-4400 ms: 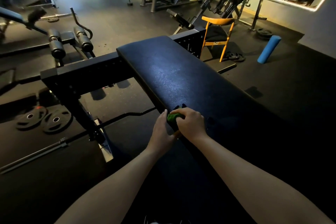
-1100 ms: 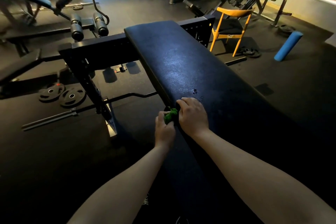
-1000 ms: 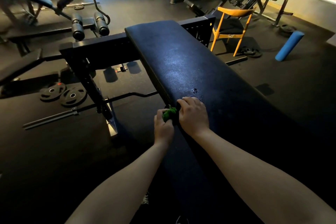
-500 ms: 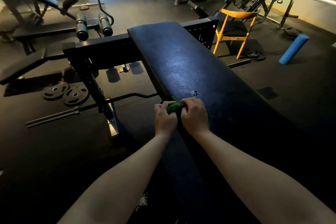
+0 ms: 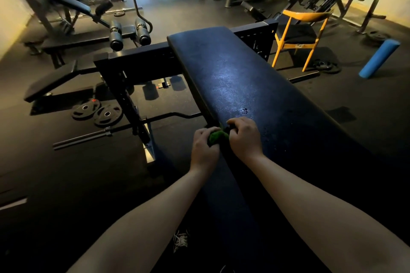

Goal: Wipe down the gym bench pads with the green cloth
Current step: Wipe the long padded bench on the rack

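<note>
A long black bench pad (image 5: 235, 77) runs away from me, with a sheen on its middle. A small bunched green cloth (image 5: 217, 136) sits at the pad's left edge, held between both hands. My left hand (image 5: 204, 147) grips it from the left, just off the pad's side. My right hand (image 5: 244, 137) lies on the pad with curled fingers pinching the cloth's right end. Most of the cloth is hidden by the fingers.
The bench's black steel frame (image 5: 133, 66) juts left. Two weight plates (image 5: 97, 113) and a barbell (image 5: 93, 135) lie on the floor at left. A yellow chair (image 5: 299, 37) and a blue foam roller (image 5: 379, 57) stand at right. Other benches fill the back.
Both hands with the cloth have slid a little farther along the pad's left edge. My right hand's fingers, flat a second ago, now curl onto the cloth.
</note>
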A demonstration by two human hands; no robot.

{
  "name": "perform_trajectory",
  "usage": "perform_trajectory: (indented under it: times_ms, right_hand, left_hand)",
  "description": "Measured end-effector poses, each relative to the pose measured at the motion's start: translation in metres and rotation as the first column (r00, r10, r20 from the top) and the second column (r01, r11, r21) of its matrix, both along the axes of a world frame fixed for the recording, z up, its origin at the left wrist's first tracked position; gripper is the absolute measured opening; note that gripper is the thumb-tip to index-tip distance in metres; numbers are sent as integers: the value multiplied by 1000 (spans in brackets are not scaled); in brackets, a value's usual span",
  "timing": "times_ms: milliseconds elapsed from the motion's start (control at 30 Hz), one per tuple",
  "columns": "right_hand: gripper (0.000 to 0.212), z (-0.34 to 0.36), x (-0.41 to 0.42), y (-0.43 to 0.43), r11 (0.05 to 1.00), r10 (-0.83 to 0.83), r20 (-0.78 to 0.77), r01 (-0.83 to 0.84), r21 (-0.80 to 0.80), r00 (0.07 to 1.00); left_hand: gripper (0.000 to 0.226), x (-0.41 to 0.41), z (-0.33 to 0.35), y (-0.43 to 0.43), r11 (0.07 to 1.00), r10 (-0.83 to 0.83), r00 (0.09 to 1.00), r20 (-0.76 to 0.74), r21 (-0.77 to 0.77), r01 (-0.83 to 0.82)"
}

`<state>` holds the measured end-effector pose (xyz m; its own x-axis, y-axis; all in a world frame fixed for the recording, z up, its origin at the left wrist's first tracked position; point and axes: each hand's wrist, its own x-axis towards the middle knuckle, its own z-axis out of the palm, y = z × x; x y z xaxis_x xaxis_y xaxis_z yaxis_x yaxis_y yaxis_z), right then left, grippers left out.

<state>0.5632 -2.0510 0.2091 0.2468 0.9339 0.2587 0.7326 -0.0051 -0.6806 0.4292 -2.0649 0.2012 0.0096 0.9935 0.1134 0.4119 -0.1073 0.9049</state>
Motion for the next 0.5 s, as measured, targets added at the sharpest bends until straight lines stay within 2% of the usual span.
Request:
perform_trajectory:
  times_ms: [67,167,233,367,500]
  right_hand:
    - [27,0,-2,2,1000,1,-2,-1,-20,1000]
    - [24,-1,-4,2,1000,14,4,-14,-27,1000]
    - [23,-1,-2,2,1000,15,-32,-16,-24,999]
    - [24,3,-3,3,1000,7,-81,-8,-15,997]
    - [24,8,-4,-2,998,30,-97,-35,-46,995]
  left_hand:
    - [43,5,7,16,989,99,994,36,-115,-95]
    - [43,18,6,31,978,92,995,44,-191,-82]
    - [39,21,8,24,980,55,998,35,-191,-47]
    - [38,17,9,1,994,-73,991,-115,-90,63]
    - [32,16,14,-18,990,-129,969,-211,-81,114]
